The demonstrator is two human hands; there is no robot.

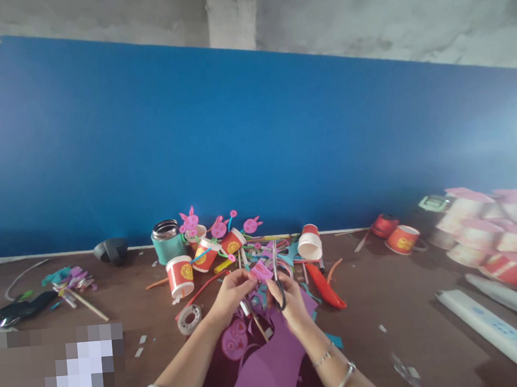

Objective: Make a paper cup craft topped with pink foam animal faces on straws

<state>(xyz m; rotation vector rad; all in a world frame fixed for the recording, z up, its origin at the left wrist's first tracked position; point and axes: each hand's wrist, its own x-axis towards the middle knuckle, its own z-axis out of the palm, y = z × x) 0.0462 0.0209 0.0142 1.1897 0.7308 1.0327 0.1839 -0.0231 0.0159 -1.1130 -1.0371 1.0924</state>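
My left hand (231, 296) pinches a small pink paper piece (261, 271) with a darker outline on it. In my right hand (293, 305) is a pair of scissors (282, 299) with dark handles, blades pointing up and away; these fingertips also meet the paper's right edge. Below both hands lies a large purple sheet (272, 365) with cut edges. Beside it, under my left forearm's inner side, are pink round cut-outs (234, 340) with drawn lines. A white pen-like stick (245, 307) shows between my hands, partly covered.
Red paper cups (180, 277), some with pink animal heads (191, 221), stand by a teal jar (168, 248). A tape roll (189, 320) lies left. Rightward are a red pouch-like item (326, 286), stacked cups (481, 235) and a power strip (483, 319). A blue partition (254, 140) rises behind.
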